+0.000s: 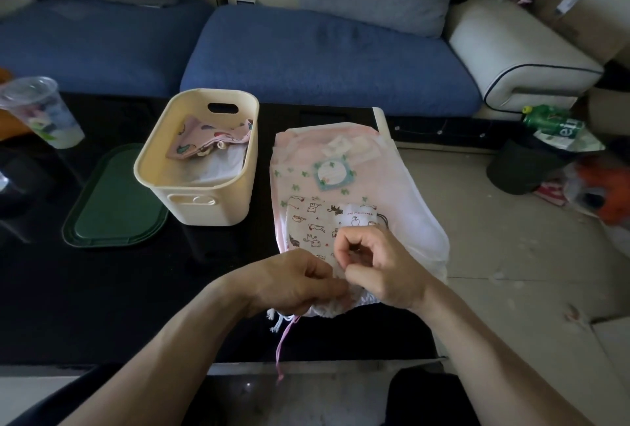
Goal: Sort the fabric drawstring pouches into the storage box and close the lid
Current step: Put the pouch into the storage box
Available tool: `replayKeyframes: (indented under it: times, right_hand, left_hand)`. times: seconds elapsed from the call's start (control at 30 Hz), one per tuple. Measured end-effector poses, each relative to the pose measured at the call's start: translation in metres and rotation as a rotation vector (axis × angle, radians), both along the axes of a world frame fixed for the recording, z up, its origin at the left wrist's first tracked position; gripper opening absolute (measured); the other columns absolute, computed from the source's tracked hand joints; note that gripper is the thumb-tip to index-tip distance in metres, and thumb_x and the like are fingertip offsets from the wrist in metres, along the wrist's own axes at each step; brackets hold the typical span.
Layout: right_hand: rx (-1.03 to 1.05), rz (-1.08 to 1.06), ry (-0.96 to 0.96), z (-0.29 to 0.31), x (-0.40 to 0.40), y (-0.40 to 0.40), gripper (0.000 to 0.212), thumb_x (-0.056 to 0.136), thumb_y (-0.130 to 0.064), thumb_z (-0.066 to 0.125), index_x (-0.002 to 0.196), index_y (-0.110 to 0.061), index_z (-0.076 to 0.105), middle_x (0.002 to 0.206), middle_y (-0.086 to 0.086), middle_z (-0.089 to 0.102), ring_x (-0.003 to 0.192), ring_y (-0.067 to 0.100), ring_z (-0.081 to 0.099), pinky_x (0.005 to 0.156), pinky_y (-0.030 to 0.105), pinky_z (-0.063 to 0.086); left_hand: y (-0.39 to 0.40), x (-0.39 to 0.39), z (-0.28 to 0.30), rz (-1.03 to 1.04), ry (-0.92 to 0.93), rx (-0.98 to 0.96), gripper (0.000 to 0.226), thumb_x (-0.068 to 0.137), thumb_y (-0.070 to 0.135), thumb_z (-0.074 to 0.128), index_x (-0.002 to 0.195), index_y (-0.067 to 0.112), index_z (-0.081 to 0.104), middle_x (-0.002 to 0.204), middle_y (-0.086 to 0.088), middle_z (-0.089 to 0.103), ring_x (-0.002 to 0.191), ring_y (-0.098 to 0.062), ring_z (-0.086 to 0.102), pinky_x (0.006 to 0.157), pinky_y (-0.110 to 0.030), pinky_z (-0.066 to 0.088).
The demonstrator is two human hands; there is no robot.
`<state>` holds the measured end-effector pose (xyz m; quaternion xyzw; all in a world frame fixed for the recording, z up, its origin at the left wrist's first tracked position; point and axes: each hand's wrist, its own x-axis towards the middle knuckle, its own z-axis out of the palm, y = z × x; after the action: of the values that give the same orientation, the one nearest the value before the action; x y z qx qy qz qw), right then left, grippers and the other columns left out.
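Cotton cat-print pouch (312, 231): my left hand (293, 284) and right hand (378, 265) pinch its near edge together.
Cream box (201, 193): open, pink pouch (204, 139) inside.

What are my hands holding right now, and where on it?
Both the left hand and the right hand pinch the cat-print pouch at its near, gathered drawstring end, on top of the pouch pile.

Cream box (204, 200), green lid (112, 200), cat-print pouch (312, 226).
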<state>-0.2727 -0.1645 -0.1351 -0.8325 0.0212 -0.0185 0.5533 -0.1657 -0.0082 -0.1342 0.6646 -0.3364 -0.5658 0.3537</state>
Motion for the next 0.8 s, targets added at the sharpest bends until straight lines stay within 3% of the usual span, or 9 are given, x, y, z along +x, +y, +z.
replayKeyframes:
  times: [0.1, 0.33, 0.47, 0.6, 0.7, 0.8]
  right_hand:
    - [-0.082, 0.007, 0.023, -0.001, 0.000, 0.001, 0.018, 0.065, -0.003, 0.052, 0.063, -0.021, 0.054, 0.059, -0.016, 0.051, 0.054, 0.004, 0.038, 0.052, 0.022, 0.030]
    - [-0.277, -0.052, 0.002, -0.008, 0.002, -0.010, 0.009, 0.076, -0.016, 0.071, 0.076, -0.023, 0.076, 0.076, -0.013, 0.058, 0.064, 0.006, 0.048, 0.058, 0.018, 0.035]
    - [-0.331, -0.149, -0.026, -0.014, 0.005, -0.008, 0.008, 0.076, -0.029, 0.082, 0.077, -0.024, 0.075, 0.079, -0.011, 0.058, 0.069, 0.006, 0.051, 0.060, 0.016, 0.038]
    - [-0.322, -0.180, -0.003, -0.015, 0.005, -0.008, 0.017, 0.076, -0.025, 0.084, 0.091, -0.023, 0.079, 0.089, -0.009, 0.060, 0.083, 0.005, 0.060, 0.069, 0.017, 0.046]
    - [-0.334, -0.194, -0.046, -0.017, 0.006, -0.008, 0.010, 0.073, -0.024, 0.083, 0.082, -0.021, 0.078, 0.091, -0.010, 0.060, 0.088, 0.008, 0.061, 0.071, 0.018, 0.046]
    - [-0.362, -0.213, -0.076, -0.019, 0.006, -0.007, 0.010, 0.071, -0.033, 0.080, 0.071, -0.024, 0.075, 0.102, -0.018, 0.054, 0.097, 0.000, 0.054, 0.082, 0.015, 0.040]
  left_hand:
    - [-0.002, -0.001, 0.000, 0.046, 0.039, 0.006, 0.038, 0.099, 0.023, 0.057, 0.063, 0.017, 0.066, 0.050, 0.004, 0.043, 0.042, -0.011, 0.029, 0.043, -0.025, 0.019]
    - [-0.006, 0.010, -0.001, 0.430, 0.196, -0.054, 0.029, 0.094, 0.016, 0.048, 0.069, 0.010, 0.061, 0.058, 0.001, 0.043, 0.043, -0.012, 0.024, 0.043, -0.026, 0.012]
    - [-0.008, 0.007, -0.003, 0.401, 0.113, -0.054, 0.032, 0.094, 0.017, 0.046, 0.065, 0.012, 0.058, 0.057, 0.002, 0.042, 0.043, -0.012, 0.026, 0.047, -0.028, 0.013]
    - [-0.013, 0.006, -0.007, 0.379, 0.000, -0.020, 0.031, 0.093, 0.019, 0.046, 0.066, 0.011, 0.057, 0.061, -0.003, 0.040, 0.045, -0.013, 0.028, 0.043, -0.024, 0.019]
    - [-0.016, 0.006, -0.009, 0.386, -0.012, 0.008, 0.032, 0.093, 0.021, 0.045, 0.064, 0.011, 0.055, 0.062, -0.005, 0.038, 0.045, -0.014, 0.028, 0.044, -0.025, 0.019]
    - [-0.017, 0.006, -0.008, 0.373, -0.028, 0.009, 0.031, 0.093, 0.019, 0.044, 0.064, 0.011, 0.052, 0.058, -0.003, 0.038, 0.045, -0.014, 0.027, 0.045, -0.026, 0.019]
